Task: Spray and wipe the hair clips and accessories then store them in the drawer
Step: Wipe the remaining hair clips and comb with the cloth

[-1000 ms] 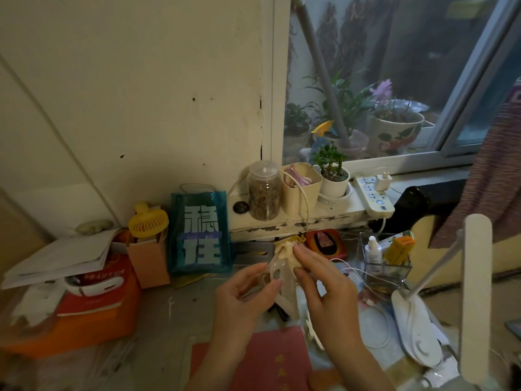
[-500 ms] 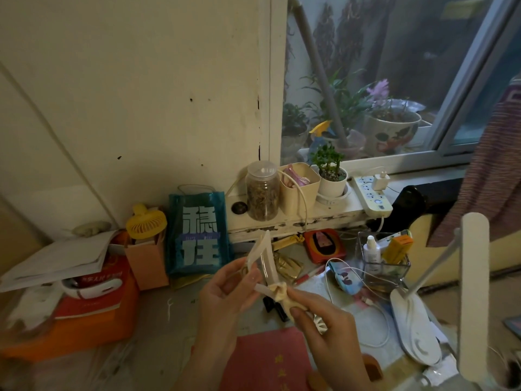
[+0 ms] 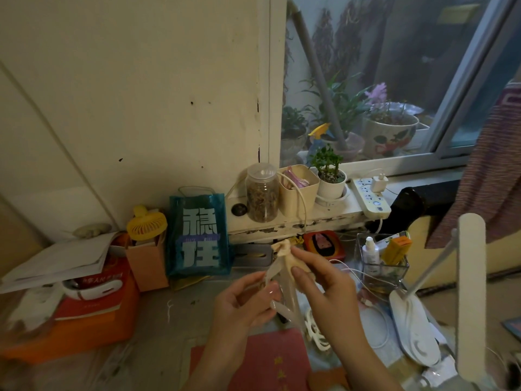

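A long pale translucent hair clip (image 3: 284,294) stands roughly upright between my hands above the desk. My left hand (image 3: 242,303) pinches its lower part between thumb and fingers. My right hand (image 3: 324,289) presses a crumpled beige cloth (image 3: 284,249) against the clip's upper part. Another white clip (image 3: 315,331) lies on the desk under my right wrist. A small white spray bottle (image 3: 371,251) stands in a clear box at the right. No drawer is in view.
A teal bag (image 3: 198,235), a yellow fan (image 3: 146,224) and an orange box (image 3: 70,328) line the left. A jar (image 3: 261,193), beige cup (image 3: 298,187) and potted plant (image 3: 329,176) sit on the ledge. A white lamp (image 3: 470,292) rises at the right. A red booklet (image 3: 267,362) lies near me.
My right hand lifted the cloth from the clip's lower end back up to its top. The clip swung from tilted left to nearly upright. My left hand kept its grip.
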Demonstrator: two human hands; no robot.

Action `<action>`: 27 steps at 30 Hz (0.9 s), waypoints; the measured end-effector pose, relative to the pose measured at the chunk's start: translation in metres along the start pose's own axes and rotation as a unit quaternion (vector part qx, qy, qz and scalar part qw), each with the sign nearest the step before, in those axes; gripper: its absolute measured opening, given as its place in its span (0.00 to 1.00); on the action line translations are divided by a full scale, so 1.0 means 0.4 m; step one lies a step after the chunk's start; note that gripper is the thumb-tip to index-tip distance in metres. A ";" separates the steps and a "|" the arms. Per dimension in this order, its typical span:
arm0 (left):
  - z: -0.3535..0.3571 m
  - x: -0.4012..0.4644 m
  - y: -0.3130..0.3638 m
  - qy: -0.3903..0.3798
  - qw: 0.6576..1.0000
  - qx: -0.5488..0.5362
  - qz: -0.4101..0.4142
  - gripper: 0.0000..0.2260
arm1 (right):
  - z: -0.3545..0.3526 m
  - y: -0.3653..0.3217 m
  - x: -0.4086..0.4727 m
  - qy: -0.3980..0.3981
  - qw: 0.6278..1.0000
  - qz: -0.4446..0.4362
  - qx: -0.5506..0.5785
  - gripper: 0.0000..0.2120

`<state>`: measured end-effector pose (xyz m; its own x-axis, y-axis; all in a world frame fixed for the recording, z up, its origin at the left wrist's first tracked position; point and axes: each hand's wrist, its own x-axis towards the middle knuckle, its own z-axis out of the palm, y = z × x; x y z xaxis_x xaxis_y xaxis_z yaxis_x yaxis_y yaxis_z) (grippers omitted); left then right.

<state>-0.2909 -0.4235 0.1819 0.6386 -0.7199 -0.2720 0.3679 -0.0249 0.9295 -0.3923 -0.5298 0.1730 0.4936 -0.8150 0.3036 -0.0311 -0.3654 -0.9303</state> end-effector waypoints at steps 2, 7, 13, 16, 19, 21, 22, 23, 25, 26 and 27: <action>-0.007 0.000 0.004 0.012 1.000 -0.009 -0.004 0.14 | 0.008 -0.002 0.000 -0.013 1.000 -0.015 -0.022 0.14; -0.010 -0.001 0.011 0.028 0.999 -0.029 0.012 0.17 | 0.015 -0.021 -0.007 -0.024 0.997 -0.057 -0.051 0.15; -0.015 0.011 0.021 0.067 0.995 -0.070 0.029 0.17 | 0.019 -0.018 -0.044 -0.042 0.985 -0.127 -0.112 0.15; -0.017 0.016 0.024 0.068 0.994 -0.079 0.034 0.17 | 0.017 0.006 -0.059 -0.049 0.977 -0.146 -0.150 0.16; -0.014 0.017 0.028 0.070 0.995 -0.036 0.055 0.17 | -0.002 0.014 -0.064 -0.060 0.990 -0.076 -0.105 0.18; -0.014 0.013 0.035 0.058 0.995 0.024 0.077 0.14 | -0.016 0.019 -0.064 -0.055 0.998 -0.004 -0.042 0.19; -0.016 0.010 0.039 0.047 0.994 0.051 0.086 0.14 | -0.021 0.019 -0.060 -0.051 0.998 0.030 -0.001 0.19; -0.017 0.007 0.044 0.033 0.993 0.072 0.092 0.14 | -0.028 0.019 -0.053 -0.043 0.996 0.058 0.047 0.17; -0.019 0.002 0.052 0.000 0.991 0.100 0.090 0.14 | -0.043 0.007 -0.033 -0.009 0.986 0.095 0.138 0.14; -0.020 -0.001 0.056 -0.014 0.990 0.109 0.084 0.14 | -0.052 -0.001 -0.020 0.008 0.979 0.107 0.171 0.13; -0.021 -0.004 0.059 -0.028 0.990 0.114 0.077 0.14 | -0.062 -0.009 -0.008 0.017 0.974 0.113 0.195 0.13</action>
<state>-0.2774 -0.4173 0.2023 0.6342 -0.7646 -0.1152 0.1038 -0.0635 0.9926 -0.4151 -0.5369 0.1806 0.4838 -0.8714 0.0818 0.1999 0.0190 -0.9796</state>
